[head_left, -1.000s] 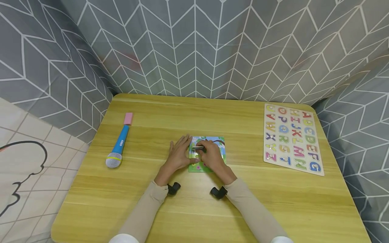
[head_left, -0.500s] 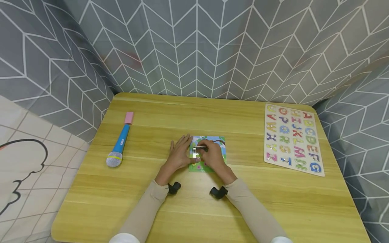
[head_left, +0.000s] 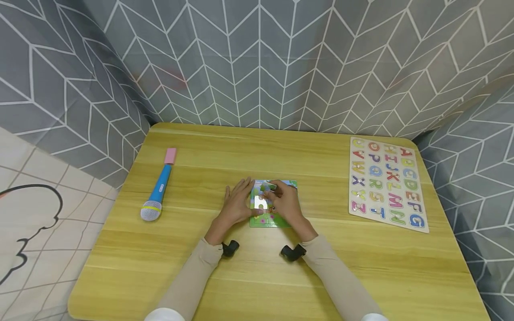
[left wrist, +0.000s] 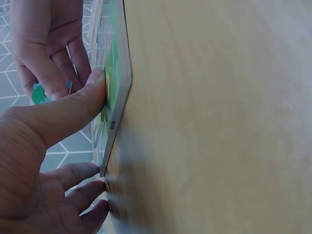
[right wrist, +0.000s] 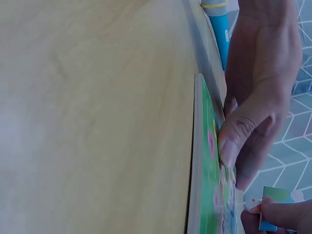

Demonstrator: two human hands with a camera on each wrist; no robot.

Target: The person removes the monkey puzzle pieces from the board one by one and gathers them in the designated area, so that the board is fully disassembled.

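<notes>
A small jigsaw puzzle board point(head_left: 277, 223) with a green, blue and pink picture lies flat at the middle of the table. My left hand point(head_left: 236, 206) rests at its left side, thumb on the picture and fingers spread along the edge. In the left wrist view the thumb point(left wrist: 80, 105) touches the board's face while the other fingertips meet the table. Just above the board, my right hand point(head_left: 287, 203) pinches a puzzle piece point(right wrist: 277, 195) between thumb and fingers. Green, blue and white show on that piece. A pale, shiny gap in the picture shows between the hands.
A blue toy microphone point(head_left: 159, 189) lies at the left, with a pink block point(head_left: 170, 156) at its handle end. On the right lies an alphabet board point(head_left: 387, 185) with colourful letters. Grey patterned curtains point(head_left: 257, 67) hang behind the wooden table point(head_left: 257, 285).
My right hand has shifted slightly right, and the piece it pinches has turned from edge-on and moved up the board. More of the pale gap shows. My left hand stays put.
</notes>
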